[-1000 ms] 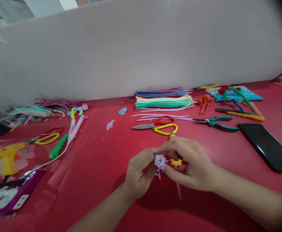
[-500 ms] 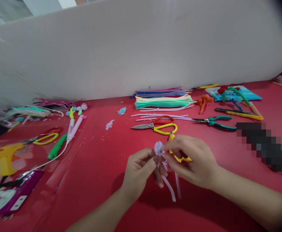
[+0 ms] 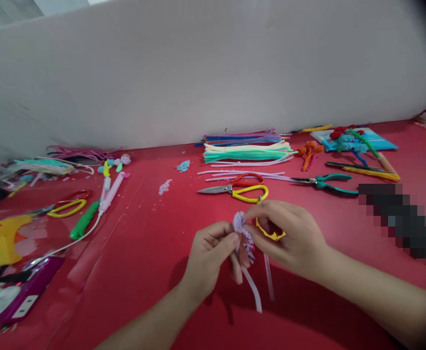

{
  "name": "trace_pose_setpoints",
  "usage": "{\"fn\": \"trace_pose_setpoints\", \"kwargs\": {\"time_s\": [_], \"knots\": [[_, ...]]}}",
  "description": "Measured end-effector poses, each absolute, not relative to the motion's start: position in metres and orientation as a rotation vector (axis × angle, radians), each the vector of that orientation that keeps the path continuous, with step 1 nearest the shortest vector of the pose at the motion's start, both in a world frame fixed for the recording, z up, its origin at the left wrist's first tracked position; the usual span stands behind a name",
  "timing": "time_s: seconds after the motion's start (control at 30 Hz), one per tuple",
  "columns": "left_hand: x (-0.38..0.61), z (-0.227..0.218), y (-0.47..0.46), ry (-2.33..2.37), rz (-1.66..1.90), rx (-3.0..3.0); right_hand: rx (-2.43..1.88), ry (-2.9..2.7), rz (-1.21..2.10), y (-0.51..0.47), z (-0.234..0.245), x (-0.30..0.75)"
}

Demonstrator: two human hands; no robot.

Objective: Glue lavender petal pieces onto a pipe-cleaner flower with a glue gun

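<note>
My left hand (image 3: 213,253) pinches a lilac pipe cleaner (image 3: 239,222) with a bunched, coiled top between thumb and fingers. Fingertips of my right hand (image 3: 289,238) are closed on the right side of that same bunch. Below it hangs a frilly lilac section, and a plain tail curves down past my left fingers. Behind and under my right hand is a yellow tool (image 3: 271,235) with a metal tip, mostly hidden. A pale straight stick (image 3: 269,277) shows below that hand; where its upper end goes is hidden.
Scissors (image 3: 235,189) lie beyond my hands, with green-handled pliers (image 3: 326,183) to their right. Bundled pipe cleaners (image 3: 247,152) rest near the grey partition (image 3: 213,73). At left are a yellow glue gun (image 3: 7,236), a purple power strip (image 3: 34,287) and a white cord (image 3: 78,238).
More of the frilly lilac section now shows below the bunch. The plain tail has swung slightly left and down. Both hands keep their pinch, with my left fingers a little shifted.
</note>
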State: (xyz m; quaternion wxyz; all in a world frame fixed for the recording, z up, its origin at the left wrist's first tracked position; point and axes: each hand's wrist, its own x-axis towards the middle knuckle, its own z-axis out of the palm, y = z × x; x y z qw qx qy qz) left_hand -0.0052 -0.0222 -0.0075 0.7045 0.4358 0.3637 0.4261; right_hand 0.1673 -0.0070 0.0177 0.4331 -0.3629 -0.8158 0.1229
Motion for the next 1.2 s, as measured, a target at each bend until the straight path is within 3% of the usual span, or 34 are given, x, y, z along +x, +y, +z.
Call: {"fn": "trace_pose_setpoints", "kwargs": {"time_s": [0.87,1.07,1.2], "knots": [[-0.004,-0.009,-0.020,0.779,1.000,0.982,-0.940,-2.005,0.370,-0.010,0.025,0.169],[-0.003,-0.002,-0.016,0.804,1.034,0.923,-1.370,-2.197,0.230,0.002,0.038,0.190],[-0.004,-0.002,-0.013,0.827,1.039,0.906,-1.719,-2.500,0.051,-0.003,0.016,0.221]]}}
